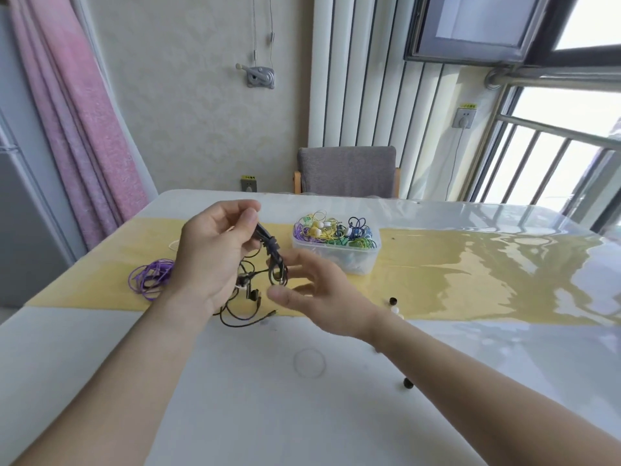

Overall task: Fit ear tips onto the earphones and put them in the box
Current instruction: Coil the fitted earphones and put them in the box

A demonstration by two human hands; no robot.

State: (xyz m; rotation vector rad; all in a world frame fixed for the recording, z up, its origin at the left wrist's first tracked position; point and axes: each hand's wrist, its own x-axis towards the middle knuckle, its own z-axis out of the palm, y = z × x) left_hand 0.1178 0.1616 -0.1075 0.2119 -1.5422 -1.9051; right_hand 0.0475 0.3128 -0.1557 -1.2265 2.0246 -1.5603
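The black earphones (268, 264) hang above the table (235, 415), a bundled stretch of cord pinched between the left hand's (211, 260) thumb and fingers, loops and plug dangling down to the yellow runner (437, 280). The right hand (319, 297) hovers just beside the bundle, fingers loose and spread, holding nothing. Behind it stands the clear plastic box (336, 260), heaped with green, yellow, blue and purple earphones. A purple earphone coil (151, 279) lies left of the hands. Loose ear tips sit to the right: a black tip (392, 301), a white tip (395, 310), and another black tip nearer (408, 383).
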